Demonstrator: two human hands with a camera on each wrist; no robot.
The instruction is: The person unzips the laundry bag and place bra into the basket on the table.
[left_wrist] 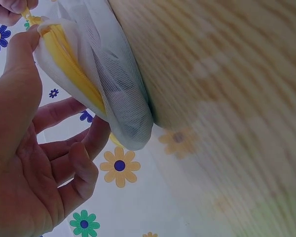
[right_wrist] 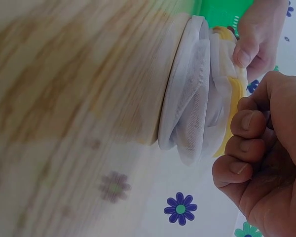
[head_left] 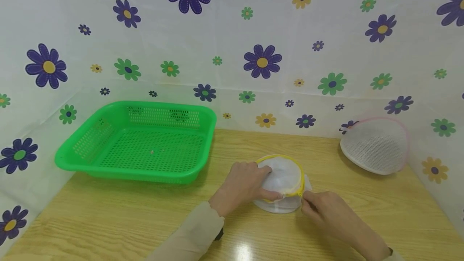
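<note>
A round white mesh laundry bag (head_left: 280, 172) with a yellow zipper (left_wrist: 69, 61) around its upper edge sits on the wooden table, its soft side sagging in folds. My left hand (head_left: 246, 184) grips it from the left, the thumb by the near end of the zipper and the fingers over the far side. At the right end of the zipper, my right hand (head_left: 328, 210) pinches the yellow zipper pull between thumb and forefinger. In the right wrist view its other fingers (right_wrist: 244, 148) are curled in, and the pull itself is hidden there.
A green perforated plastic basket (head_left: 134, 176) stands on the left of the table (head_left: 127, 220). Against the wall at the back right leans a white mesh bag (head_left: 377, 146) with pink trim. A flower-patterned sheet (head_left: 224, 31) encloses the back and sides.
</note>
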